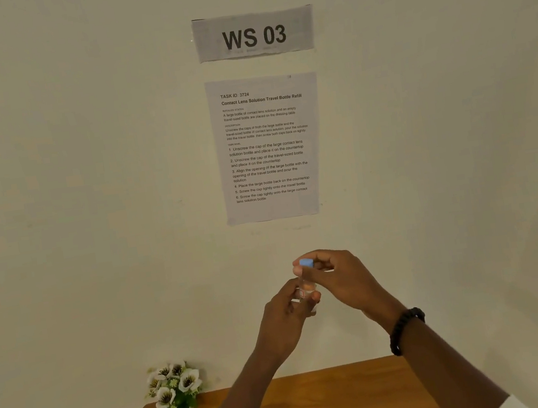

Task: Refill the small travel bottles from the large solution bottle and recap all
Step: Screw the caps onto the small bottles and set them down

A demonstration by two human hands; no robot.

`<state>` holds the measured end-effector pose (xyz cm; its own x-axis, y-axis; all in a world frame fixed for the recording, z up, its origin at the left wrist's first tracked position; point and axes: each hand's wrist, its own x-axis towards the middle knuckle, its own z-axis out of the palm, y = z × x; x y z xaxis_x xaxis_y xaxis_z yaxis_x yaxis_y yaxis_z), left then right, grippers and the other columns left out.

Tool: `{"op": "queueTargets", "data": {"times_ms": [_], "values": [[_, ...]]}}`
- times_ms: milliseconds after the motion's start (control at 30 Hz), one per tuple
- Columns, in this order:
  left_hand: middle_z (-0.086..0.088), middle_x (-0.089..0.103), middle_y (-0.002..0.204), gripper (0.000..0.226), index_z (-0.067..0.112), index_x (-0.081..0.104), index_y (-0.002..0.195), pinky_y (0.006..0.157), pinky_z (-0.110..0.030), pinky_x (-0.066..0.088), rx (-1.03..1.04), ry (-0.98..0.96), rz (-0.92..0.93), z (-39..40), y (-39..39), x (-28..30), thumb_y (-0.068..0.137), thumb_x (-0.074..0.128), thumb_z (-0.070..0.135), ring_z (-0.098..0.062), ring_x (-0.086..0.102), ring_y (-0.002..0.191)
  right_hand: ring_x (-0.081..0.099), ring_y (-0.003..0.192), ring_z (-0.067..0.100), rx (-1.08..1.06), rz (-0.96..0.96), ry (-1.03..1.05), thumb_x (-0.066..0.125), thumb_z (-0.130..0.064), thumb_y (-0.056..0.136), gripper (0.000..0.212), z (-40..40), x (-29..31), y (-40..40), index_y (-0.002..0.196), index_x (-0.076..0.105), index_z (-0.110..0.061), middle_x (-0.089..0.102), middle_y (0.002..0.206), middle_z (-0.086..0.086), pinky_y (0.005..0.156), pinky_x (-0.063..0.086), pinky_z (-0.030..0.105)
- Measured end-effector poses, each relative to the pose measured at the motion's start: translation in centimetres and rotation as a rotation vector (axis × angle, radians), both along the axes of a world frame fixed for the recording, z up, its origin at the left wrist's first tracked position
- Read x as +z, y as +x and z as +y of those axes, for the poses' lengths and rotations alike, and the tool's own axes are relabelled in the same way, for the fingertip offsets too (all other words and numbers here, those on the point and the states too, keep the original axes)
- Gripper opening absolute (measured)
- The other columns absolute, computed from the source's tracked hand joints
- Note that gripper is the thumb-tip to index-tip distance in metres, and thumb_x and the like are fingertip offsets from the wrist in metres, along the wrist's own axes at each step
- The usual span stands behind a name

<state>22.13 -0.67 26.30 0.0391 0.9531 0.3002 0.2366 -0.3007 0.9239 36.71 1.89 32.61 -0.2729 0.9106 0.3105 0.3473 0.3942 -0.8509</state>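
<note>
The bottle is held upright in the air above the desk's far edge, left hand gripping its body from below, right hand pinching the blue cap directly atop it.

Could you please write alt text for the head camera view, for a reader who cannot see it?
A person holds a small clear bottle up before a wall, the left hand gripping its body and the right hand pinching its blue cap. Below are a wooden table with a flower pot; above, a task sheet.
</note>
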Motion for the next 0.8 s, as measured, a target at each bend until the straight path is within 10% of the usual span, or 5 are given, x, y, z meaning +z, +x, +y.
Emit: {"op": "queueTargets", "data": {"times_ms": [200, 533, 800], "values": [[0.017, 0.067, 0.092, 0.024, 0.028, 0.059, 0.117, 0.071, -0.004, 0.048, 0.155, 0.061, 0.101, -0.5, 0.9, -0.1, 0.095, 0.054, 0.037, 0.000, 0.068, 0.077, 0.066, 0.086, -0.003, -0.149, 0.015, 0.087, 0.074, -0.044, 0.083, 0.018, -0.2, -0.9, -1.3, 0.096, 0.071, -0.031, 0.071, 0.088, -0.019, 0.074, 0.048, 0.006], [-0.003, 0.069, 0.107, 0.027, 0.021, 0.060, 0.124, 0.087, -0.036, 0.059, -0.098, -0.075, -0.013, 0.1, -0.7, 0.3, 0.097, 0.055, 0.028, -0.019, 0.070, 0.092, 0.066, 0.105, 0.001, 0.156, -0.008, -0.085, 0.059, -0.046, 0.093, 0.029, 0.0, 0.3, 0.0, 0.116, 0.068, -0.032, 0.072, 0.110, -0.018, 0.093, 0.051, 0.018], [0.020, 0.067, 0.096, 0.018, 0.037, 0.055, 0.115, 0.074, -0.012, 0.054, 0.127, 0.030, 0.067, -0.6, 0.8, -0.7, 0.099, 0.050, 0.030, 0.000, 0.070, 0.080, 0.067, 0.097, 0.002, -0.090, 0.038, 0.077, 0.063, -0.038, 0.093, 0.028, -0.7, -2.0, -1.8, 0.115, 0.068, -0.021, 0.072, 0.105, -0.012, 0.082, 0.049, 0.006]]}}
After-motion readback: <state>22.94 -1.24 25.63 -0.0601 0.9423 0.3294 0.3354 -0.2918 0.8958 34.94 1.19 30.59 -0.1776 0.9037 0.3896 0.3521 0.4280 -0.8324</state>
